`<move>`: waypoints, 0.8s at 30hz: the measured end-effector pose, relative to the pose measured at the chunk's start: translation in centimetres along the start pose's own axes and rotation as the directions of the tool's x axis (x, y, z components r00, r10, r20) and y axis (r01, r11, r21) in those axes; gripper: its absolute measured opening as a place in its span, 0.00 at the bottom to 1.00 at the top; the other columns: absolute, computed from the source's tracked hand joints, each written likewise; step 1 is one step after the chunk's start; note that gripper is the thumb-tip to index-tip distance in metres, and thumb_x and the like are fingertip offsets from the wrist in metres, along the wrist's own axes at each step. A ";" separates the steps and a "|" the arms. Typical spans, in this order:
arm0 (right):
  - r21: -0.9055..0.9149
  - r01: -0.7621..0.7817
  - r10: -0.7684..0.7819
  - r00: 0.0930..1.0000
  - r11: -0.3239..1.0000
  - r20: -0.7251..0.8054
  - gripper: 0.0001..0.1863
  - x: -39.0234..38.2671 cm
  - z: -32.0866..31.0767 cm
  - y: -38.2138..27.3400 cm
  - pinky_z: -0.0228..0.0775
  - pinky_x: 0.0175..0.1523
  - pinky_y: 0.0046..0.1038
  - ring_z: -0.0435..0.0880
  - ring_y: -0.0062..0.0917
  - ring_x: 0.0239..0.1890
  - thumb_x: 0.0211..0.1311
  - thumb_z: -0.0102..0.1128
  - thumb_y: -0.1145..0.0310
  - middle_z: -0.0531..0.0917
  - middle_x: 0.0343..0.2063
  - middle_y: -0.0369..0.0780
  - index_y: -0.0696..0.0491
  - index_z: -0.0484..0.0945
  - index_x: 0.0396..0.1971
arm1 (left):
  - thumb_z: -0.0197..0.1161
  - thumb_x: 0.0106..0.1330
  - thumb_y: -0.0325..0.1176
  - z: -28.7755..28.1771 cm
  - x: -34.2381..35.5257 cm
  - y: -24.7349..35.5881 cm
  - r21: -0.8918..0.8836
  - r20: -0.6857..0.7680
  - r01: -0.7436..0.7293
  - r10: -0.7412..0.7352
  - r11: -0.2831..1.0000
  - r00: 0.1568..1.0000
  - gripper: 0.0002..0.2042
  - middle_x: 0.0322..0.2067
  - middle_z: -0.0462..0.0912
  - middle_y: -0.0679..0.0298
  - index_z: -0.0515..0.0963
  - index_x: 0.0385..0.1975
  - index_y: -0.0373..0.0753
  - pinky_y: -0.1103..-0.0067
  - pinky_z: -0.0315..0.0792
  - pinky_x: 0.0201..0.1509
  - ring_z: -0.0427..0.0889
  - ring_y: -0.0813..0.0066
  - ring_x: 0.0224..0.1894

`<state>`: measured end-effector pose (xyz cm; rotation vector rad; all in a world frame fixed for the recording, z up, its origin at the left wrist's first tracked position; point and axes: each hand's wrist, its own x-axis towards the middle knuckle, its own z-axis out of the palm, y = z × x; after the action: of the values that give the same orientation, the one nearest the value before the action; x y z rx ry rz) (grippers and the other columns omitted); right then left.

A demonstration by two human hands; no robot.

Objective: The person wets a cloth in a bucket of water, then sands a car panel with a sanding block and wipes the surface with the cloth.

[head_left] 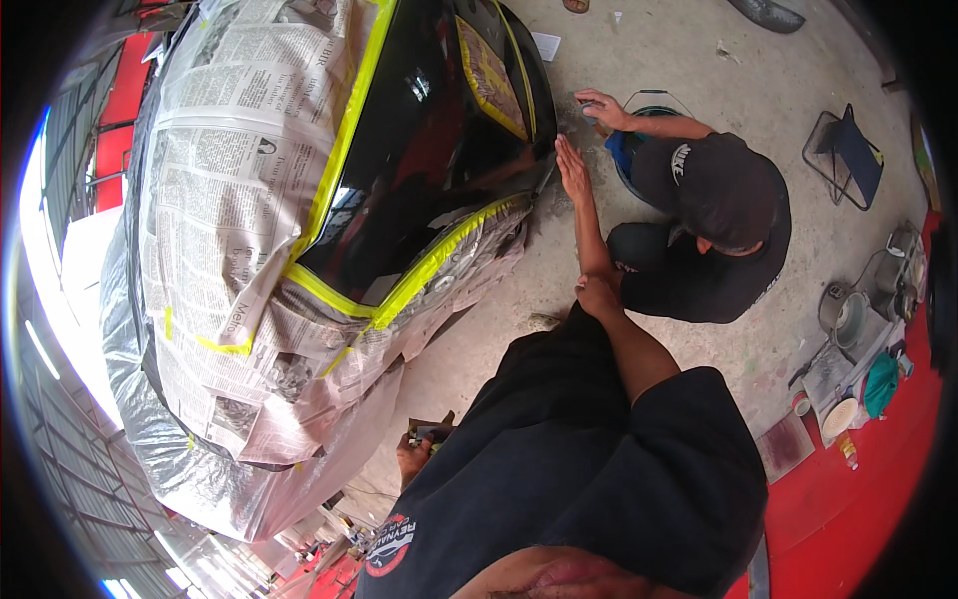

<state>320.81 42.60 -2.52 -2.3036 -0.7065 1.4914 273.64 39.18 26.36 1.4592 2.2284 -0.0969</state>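
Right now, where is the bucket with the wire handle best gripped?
Probably mid-span on its wire handle, coming from the picture's upper side: the thin loop arches clear of the bucket there, while the crouching co-worker's arm crosses below.

**A body and paint workshop**

You are in what looks like a vehicle repair and paint shop. In front of you a car (424, 150) shows glossy black bodywork, its surroundings covered with newspaper (235, 160), yellow tape (324, 185) and clear plastic sheeting (215, 489). Under you is a stained concrete floor (679, 50); at your left, metal roof framing (75, 454) shows. To your right a co-worker (763, 225) crouches by a bucket (622, 165), near a folding stool (860, 160). Farther right, pots (846, 317) and a tub (840, 417) sit among clutter.
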 end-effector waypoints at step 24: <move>-0.049 0.060 -0.062 0.997 0.997 -0.040 0.16 0.8 1.4 1.0 0.73 0.57 0.40 0.83 0.45 0.51 0.60 0.63 0.62 0.84 0.46 0.51 0.54 0.82 0.45 | 0.75 0.56 0.40 0.8 1.0 -3.3 -0.231 0.000 -0.082 0.084 0.969 0.996 0.25 0.36 0.85 0.48 0.77 0.45 0.26 0.67 0.77 0.42 0.84 0.60 0.38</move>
<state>320.03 42.18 -4.19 -2.3190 -0.8014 1.4101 270.70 38.32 24.60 1.4179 2.0873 0.1768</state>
